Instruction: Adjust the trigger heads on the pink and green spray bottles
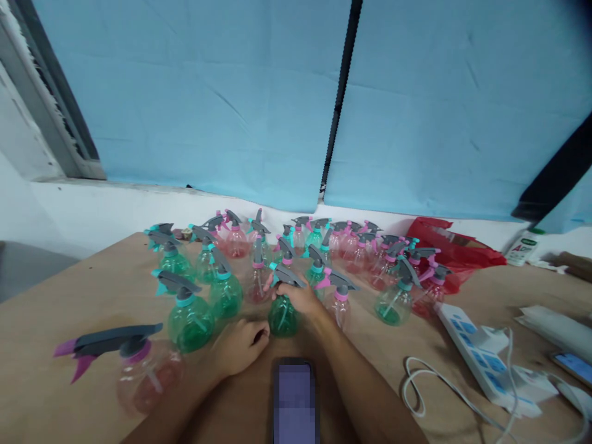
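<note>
Near the middle of the table, in front of most of the other spray bottles, is the green bottle I'm holding. I judge the step in hand to be handling this single bottle; the next move calls for a firm hold and care not to knock those around it. My right hand is clamped about its neck, at the spray head. My left hand rests curled just beside it; whether its fingers meet, I cannot tell.
</note>
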Motion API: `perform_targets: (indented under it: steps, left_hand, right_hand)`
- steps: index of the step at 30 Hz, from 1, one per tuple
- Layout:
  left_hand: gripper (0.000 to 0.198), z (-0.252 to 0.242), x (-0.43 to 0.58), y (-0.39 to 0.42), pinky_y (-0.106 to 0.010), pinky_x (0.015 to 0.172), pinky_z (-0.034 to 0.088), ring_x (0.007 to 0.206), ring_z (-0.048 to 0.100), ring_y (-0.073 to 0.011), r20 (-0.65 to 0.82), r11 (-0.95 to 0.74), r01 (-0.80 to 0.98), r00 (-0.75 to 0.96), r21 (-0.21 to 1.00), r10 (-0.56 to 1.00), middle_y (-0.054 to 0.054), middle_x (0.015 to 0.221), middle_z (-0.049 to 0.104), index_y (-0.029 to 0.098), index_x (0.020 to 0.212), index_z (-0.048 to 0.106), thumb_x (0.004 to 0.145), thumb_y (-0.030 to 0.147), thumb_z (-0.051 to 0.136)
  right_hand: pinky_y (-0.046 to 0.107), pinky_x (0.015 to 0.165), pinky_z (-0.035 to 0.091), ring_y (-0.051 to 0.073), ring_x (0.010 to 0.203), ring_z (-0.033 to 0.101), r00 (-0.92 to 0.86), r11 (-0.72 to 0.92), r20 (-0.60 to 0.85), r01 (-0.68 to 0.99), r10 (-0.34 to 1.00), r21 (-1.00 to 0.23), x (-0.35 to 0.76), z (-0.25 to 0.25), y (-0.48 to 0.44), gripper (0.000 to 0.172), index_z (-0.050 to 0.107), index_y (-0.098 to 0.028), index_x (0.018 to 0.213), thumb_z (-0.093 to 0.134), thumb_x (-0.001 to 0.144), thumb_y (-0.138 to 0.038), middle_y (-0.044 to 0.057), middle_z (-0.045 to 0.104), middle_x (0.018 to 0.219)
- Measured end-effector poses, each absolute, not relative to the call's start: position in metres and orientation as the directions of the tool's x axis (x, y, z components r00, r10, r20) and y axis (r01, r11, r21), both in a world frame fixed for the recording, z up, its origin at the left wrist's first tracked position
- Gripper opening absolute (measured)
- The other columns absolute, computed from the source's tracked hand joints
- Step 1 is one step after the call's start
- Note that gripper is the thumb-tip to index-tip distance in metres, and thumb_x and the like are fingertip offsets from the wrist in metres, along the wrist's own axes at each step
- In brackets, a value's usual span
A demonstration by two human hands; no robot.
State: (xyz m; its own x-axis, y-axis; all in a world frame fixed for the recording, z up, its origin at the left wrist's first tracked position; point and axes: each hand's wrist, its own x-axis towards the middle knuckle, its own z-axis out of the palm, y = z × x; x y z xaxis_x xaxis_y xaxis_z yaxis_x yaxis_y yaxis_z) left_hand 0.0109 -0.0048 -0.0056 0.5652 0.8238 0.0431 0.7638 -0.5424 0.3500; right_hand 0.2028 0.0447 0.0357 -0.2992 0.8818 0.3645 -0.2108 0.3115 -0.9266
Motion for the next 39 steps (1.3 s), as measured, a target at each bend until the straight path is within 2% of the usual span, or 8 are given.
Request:
perform_targets:
  steps: [5, 9, 13, 21, 27, 34, 39]
  left_hand:
    - [0.023, -0.006, 0.010, -0.005, -0.027, 0.067, 0.037, 0.073, 0.067, -0.0178, 0.045, -0.546, 0.763, 0.568, 0.347, 0.822, 0.000, 0.079, 0.072, 0.023, 0.083, 0.064, 0.096, 0.023, 0.046]
    - [0.023, -0.007, 0.010, -0.005, -0.027, 0.067, 0.037, 0.074, 0.068, -0.0177, 0.048, -0.547, 0.756, 0.570, 0.361, 0.820, 0.000, 0.079, 0.072, 0.023, 0.082, 0.063, 0.096, 0.022, 0.046]
    - [0.022, -0.006, 0.011, -0.006, -0.027, 0.067, 0.037, 0.074, 0.067, -0.0180, 0.047, -0.535, 0.769, 0.556, 0.350, 0.830, 0.000, 0.079, 0.072, 0.023, 0.083, 0.064, 0.097, 0.023, 0.046]
    - [0.021, -0.002, 0.011, -0.008, -0.027, 0.066, 0.035, 0.073, 0.067, -0.0182, 0.044, -0.534, 0.773, 0.554, 0.343, 0.831, 0.001, 0.078, 0.071, 0.023, 0.082, 0.063, 0.096, 0.021, 0.048]
    - [0.022, -0.001, 0.010, -0.009, -0.027, 0.066, 0.036, 0.074, 0.067, -0.0184, 0.046, -0.535, 0.772, 0.556, 0.344, 0.830, 0.001, 0.079, 0.071, 0.024, 0.082, 0.064, 0.095, 0.020, 0.047]
    - [0.024, -0.001, 0.011, -0.010, -0.028, 0.067, 0.037, 0.076, 0.068, -0.0193, 0.026, -0.518, 0.786, 0.543, 0.337, 0.840, 0.000, 0.079, 0.072, 0.024, 0.083, 0.065, 0.097, 0.022, 0.046]
    - [0.023, -0.001, 0.010, -0.010, -0.028, 0.068, 0.037, 0.078, 0.068, -0.0195, 0.038, -0.530, 0.778, 0.551, 0.339, 0.834, 0.000, 0.082, 0.073, 0.024, 0.084, 0.065, 0.096, 0.022, 0.045]
  right_hand:
    - [0.027, 0.063, 0.046, 0.016, 0.062, 0.058, -0.273, 0.302, 0.360, -0.233, 0.892, -0.925, 0.203, 0.033, 0.046, 0.012, 0.067, -0.021, 0.063, 0.055, 0.059, -0.021, -0.001, 0.065, 0.062]
    - [0.028, 0.067, 0.049, 0.016, 0.064, 0.060, -0.313, 0.313, 0.367, -0.209, 0.876, -0.926, 0.207, 0.036, 0.046, 0.019, 0.072, -0.023, 0.070, 0.056, 0.061, -0.020, -0.001, 0.069, 0.070]
    - [0.029, 0.068, 0.049, 0.016, 0.061, 0.060, -0.322, 0.324, 0.376, -0.205, 0.869, -0.924, 0.208, 0.040, 0.043, 0.024, 0.074, -0.024, 0.077, 0.056, 0.061, -0.021, -0.003, 0.068, 0.066]
    - [0.029, 0.065, 0.048, 0.018, 0.063, 0.061, -0.296, 0.298, 0.348, -0.202, 0.889, -0.933, 0.206, 0.039, 0.038, 0.019, 0.071, -0.021, 0.070, 0.055, 0.060, -0.019, 0.000, 0.067, 0.064]
    - [0.030, 0.066, 0.048, 0.017, 0.063, 0.061, -0.342, 0.313, 0.374, -0.222, 0.862, -0.924, 0.207, 0.043, 0.037, 0.031, 0.075, -0.024, 0.084, 0.056, 0.061, -0.019, -0.002, 0.072, 0.072]
    - [0.028, 0.064, 0.047, 0.017, 0.061, 0.062, -0.315, 0.276, 0.340, -0.231, 0.886, -0.933, 0.209, 0.037, 0.038, 0.017, 0.071, -0.021, 0.068, 0.056, 0.061, -0.019, 0.001, 0.070, 0.069]
    - [0.029, 0.067, 0.048, 0.016, 0.060, 0.060, -0.314, 0.319, 0.380, -0.229, 0.870, -0.920, 0.208, 0.042, 0.036, 0.025, 0.073, -0.023, 0.077, 0.055, 0.060, -0.018, -0.002, 0.070, 0.070]
